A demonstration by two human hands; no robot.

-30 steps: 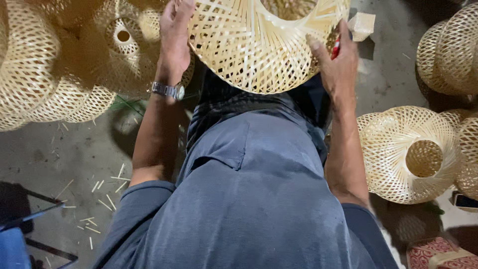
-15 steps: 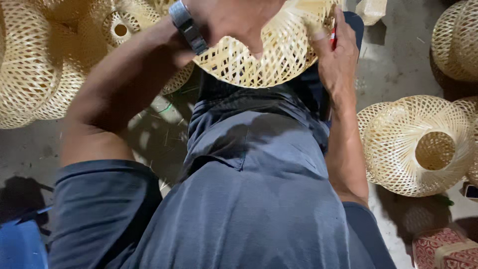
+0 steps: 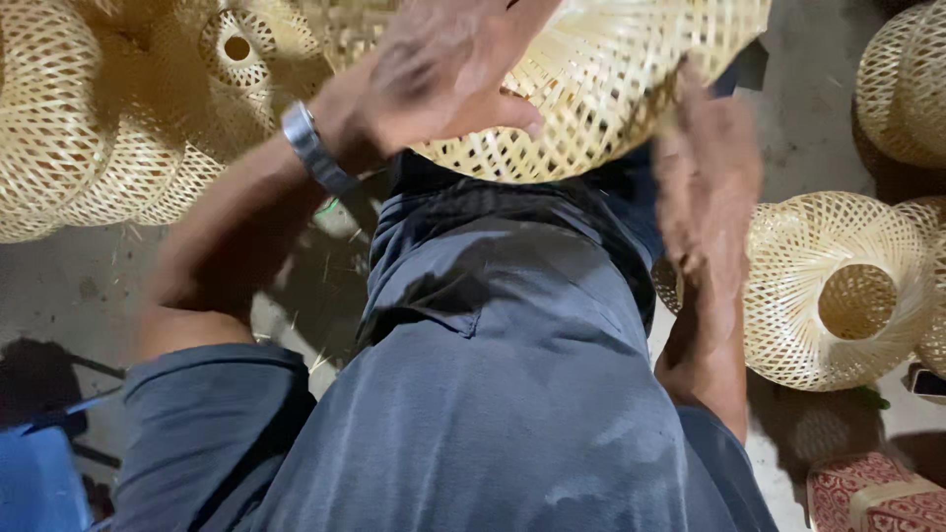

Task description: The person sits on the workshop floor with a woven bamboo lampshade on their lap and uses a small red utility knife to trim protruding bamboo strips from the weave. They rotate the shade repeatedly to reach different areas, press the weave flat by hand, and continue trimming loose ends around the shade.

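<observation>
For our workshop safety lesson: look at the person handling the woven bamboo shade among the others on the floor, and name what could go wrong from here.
1. The left hand lies flat on the woven shade while the right hand is blurred at its rim; a loose hold could let it slip or warp.
2. Bamboo splinters litter the floor and could prick skin.
3. Finished shades lie close by and could be knocked or crushed.

Your right hand was smeared by motion, so you could not tell its grip; your left hand was blurred too and hid part of the woven bamboo shade, whose top the upper edge cut off; the patterned cushion ran off the bottom corner.
</observation>
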